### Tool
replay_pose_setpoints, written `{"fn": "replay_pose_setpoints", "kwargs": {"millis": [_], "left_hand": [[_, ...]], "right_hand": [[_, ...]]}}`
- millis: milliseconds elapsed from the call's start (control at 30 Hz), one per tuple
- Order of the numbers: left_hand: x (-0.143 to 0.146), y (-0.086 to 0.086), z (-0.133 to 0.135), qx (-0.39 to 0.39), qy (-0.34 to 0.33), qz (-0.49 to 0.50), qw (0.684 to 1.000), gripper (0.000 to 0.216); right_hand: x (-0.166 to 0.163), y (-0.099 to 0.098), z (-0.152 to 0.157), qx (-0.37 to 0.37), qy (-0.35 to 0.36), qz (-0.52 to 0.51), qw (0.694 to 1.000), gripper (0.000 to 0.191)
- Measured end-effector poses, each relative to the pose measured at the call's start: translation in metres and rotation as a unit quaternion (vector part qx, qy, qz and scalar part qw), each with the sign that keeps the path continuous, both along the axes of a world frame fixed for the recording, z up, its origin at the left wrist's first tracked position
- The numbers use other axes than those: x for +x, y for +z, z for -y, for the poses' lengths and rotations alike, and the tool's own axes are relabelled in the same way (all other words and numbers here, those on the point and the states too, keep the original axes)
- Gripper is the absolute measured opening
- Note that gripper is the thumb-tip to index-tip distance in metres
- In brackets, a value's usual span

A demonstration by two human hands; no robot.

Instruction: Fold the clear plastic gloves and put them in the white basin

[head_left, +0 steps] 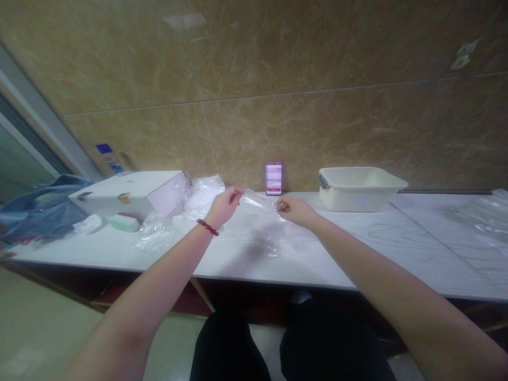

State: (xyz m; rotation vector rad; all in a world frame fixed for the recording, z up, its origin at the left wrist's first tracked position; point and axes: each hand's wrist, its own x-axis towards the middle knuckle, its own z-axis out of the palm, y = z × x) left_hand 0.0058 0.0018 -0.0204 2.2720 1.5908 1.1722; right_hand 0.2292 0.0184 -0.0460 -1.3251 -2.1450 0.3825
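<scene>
Both hands are raised over the white table (357,248), pinching the top edge of a clear plastic bag (262,222) that hangs between them. My left hand (224,205), with a red bead bracelet on its wrist, grips the bag's left corner. My right hand (296,209) grips the right corner. The bag is see-through and blurred, and its lower part reaches down to the tabletop.
A white box (130,193) and a pile of clear plastic bags (194,203) lie at the left, with a pale green object (124,222) beside them. A phone (273,178) leans on the wall. A cream basin (359,188) stands right of it. Blue cloth (35,209) lies far left.
</scene>
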Motion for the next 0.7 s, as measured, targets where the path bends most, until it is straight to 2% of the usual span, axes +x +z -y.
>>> {"fn": "replay_pose_setpoints", "kwargs": {"millis": [100,267,433,567,700], "left_hand": [[-0.003,0.007,-0.001,0.023,0.009,-0.046,0.999,0.023],[-0.01,0.015,-0.003,0.026,0.016,-0.062,0.998,0.022],[-0.01,0.024,0.001,0.014,0.059,-0.079,0.995,0.028],[-0.005,0.034,0.005,0.003,0.068,-0.092,0.993,0.033],[-0.001,0.046,0.01,0.016,0.066,-0.098,0.993,0.035]], "right_hand": [[0.005,-0.003,0.0,-0.019,0.015,-0.001,1.0,0.017],[0.019,-0.005,0.003,-0.036,0.024,0.017,0.999,0.011],[0.033,-0.007,0.002,-0.147,0.036,-0.058,0.987,0.013],[0.038,-0.007,0.003,-0.25,0.022,-0.139,0.958,0.016],[0.045,-0.013,-0.001,-0.333,0.019,-0.268,0.904,0.018]]}}
